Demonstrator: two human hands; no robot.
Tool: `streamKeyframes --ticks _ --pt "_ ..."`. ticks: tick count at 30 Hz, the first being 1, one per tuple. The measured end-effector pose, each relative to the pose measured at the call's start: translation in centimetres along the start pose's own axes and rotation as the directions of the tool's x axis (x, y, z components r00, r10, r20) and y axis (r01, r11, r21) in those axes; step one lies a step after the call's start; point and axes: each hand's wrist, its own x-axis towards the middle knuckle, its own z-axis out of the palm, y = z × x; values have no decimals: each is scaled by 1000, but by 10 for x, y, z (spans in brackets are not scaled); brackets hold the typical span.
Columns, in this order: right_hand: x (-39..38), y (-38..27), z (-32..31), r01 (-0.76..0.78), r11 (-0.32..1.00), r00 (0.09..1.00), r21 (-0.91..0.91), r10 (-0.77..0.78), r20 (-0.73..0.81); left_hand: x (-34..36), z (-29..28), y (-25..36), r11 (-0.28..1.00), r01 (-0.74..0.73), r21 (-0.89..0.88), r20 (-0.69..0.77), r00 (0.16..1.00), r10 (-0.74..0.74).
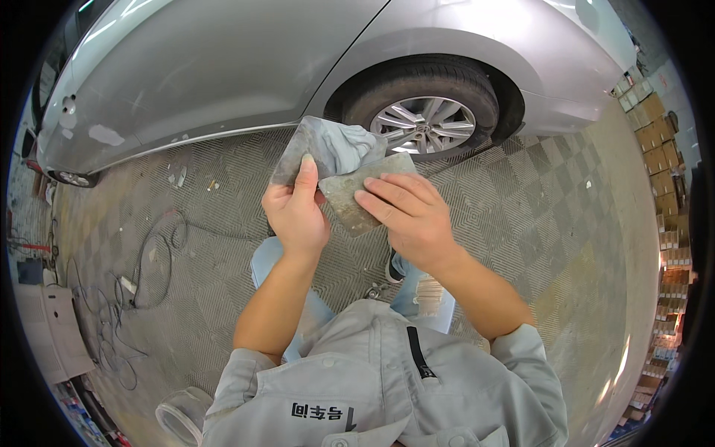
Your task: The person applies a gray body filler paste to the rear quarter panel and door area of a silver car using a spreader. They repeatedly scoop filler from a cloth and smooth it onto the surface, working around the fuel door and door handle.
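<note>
My left hand (296,208) grips a flat, stained metal plate (292,165) by its near edge, thumb on top. A mound of pale grey paste (344,140) lies smeared on the plate's right part. My right hand (410,216) is closed on a second flat, dull metal scraper (350,205), its fingers pressed on the upper face. The scraper overlaps the right side of the plate, just below the paste; whether its edge touches the paste I cannot tell.
A silver car (223,67) with pale patches on its door spans the top, its wheel (423,128) beyond my hands. Hoses (167,246) lie on the tiled floor (536,238) at left, near a clear bucket (179,410). Stacked boxes (659,160) line the right side.
</note>
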Motion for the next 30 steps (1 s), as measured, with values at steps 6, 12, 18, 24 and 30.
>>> streamKeyframes --ticks 6,12,18,24,30 --pt "31 28 2 0 999 1000 40 1 -31 43 26 10 949 -263 172 194 954 229" --pt "55 50 -9 83 996 997 -18 -83 -4 84 54 38 926 -283 249 312 929 201" --pt "75 86 -3 -225 971 928 -79 189 -323 147 20 53 998 -21 -61 228 973 34" --pt "124 135 19 -240 799 944 -551 60 -325 174 -120 -18 785 588 -194 212 806 -552" --pt "170 184 59 -239 771 916 -590 -23 -401 171 -213 -82 583 808 -86 251 583 -772"
